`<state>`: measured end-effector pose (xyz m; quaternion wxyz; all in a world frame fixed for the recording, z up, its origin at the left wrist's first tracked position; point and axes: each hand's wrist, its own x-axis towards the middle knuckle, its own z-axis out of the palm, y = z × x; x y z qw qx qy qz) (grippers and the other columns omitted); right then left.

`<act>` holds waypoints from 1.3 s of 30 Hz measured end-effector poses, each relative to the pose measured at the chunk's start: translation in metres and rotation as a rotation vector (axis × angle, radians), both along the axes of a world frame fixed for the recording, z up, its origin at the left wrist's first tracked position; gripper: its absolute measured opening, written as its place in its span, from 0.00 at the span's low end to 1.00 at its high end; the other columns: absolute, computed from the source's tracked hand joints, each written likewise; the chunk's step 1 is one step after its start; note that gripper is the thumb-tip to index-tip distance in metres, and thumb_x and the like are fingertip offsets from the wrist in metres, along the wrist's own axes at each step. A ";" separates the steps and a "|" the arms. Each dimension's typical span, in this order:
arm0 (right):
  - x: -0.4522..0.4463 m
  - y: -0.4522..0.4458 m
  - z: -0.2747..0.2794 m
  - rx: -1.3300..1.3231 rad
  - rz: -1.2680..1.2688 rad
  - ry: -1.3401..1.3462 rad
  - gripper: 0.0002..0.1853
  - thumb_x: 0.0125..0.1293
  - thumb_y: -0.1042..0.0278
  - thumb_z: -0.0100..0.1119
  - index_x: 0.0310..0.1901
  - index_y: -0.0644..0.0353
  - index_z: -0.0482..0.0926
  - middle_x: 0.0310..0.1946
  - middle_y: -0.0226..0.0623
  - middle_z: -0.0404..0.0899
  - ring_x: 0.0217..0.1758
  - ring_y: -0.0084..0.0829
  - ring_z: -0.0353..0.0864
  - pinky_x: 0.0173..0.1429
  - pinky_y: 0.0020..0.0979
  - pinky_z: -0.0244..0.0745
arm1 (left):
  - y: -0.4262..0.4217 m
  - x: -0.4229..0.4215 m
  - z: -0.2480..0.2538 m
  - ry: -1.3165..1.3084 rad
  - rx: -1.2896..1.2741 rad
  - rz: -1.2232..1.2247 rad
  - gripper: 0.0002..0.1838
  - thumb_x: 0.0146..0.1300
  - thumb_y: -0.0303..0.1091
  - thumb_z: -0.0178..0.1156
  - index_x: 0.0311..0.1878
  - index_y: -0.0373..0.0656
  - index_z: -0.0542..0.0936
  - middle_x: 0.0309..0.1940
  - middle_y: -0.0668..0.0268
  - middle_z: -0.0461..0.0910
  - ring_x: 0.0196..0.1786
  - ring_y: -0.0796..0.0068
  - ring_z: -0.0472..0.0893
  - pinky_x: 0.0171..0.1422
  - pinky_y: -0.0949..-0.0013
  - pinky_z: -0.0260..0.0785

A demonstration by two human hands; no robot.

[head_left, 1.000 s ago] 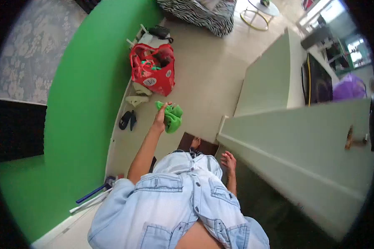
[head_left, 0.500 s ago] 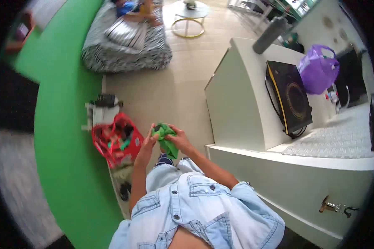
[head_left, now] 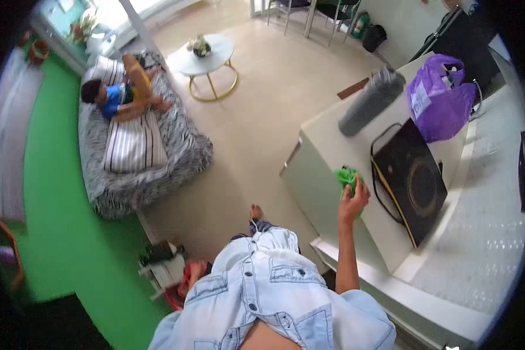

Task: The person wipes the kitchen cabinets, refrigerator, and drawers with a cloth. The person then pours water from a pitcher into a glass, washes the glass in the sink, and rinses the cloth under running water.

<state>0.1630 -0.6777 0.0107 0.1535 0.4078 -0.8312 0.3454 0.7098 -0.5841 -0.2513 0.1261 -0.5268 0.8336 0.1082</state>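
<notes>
My right hand (head_left: pixel 354 201) is closed around a crumpled green cloth-like bundle (head_left: pixel 347 176), held over the near edge of the white counter (head_left: pixel 326 137), left of a black induction cooktop (head_left: pixel 417 181). Low on the left, my left hand (head_left: pixel 198 270) is beside my hip, next to a red bag (head_left: pixel 176 296) that is mostly hidden by my shirt. The fingers of that hand are too small and covered to make out.
A grey cylinder (head_left: pixel 370 105) and a purple bag (head_left: pixel 440 99) stand on the counter. A person (head_left: pixel 125 96) is on the furry grey couch (head_left: pixel 157 184). Beyond is a round table (head_left: pixel 207 58). A white rack (head_left: pixel 163 271) stands by the green wall (head_left: pixel 58 233).
The green bundle went from my left hand to both hands, and is now in my right hand over the counter. My left hand dropped beside the red bag. The view moved forward into the room.
</notes>
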 end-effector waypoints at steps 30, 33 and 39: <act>-0.331 -0.403 -0.022 0.376 -1.180 -0.182 0.35 0.64 0.42 0.37 0.64 0.63 0.53 0.64 0.54 0.49 0.66 0.53 0.48 0.66 0.53 0.44 | -1.013 -0.560 0.016 0.746 1.022 -0.070 0.17 0.61 0.51 0.47 0.40 0.49 0.76 0.34 0.72 0.77 0.36 0.80 0.74 0.37 0.75 0.63; -0.444 -0.432 -0.025 0.316 -1.157 -0.120 0.35 0.64 0.42 0.35 0.63 0.64 0.53 0.64 0.54 0.49 0.67 0.52 0.48 0.66 0.53 0.43 | -0.954 -0.558 0.014 0.232 0.963 0.023 0.16 0.61 0.49 0.48 0.35 0.48 0.77 0.29 0.74 0.75 0.33 0.81 0.73 0.35 0.77 0.63; -0.595 -0.452 -0.023 0.252 -1.356 -0.288 0.36 0.65 0.41 0.32 0.63 0.65 0.55 0.65 0.55 0.48 0.68 0.52 0.44 0.67 0.53 0.39 | -0.964 -0.635 0.042 0.082 0.927 0.168 0.14 0.61 0.48 0.48 0.35 0.48 0.76 0.27 0.74 0.75 0.32 0.80 0.73 0.33 0.75 0.65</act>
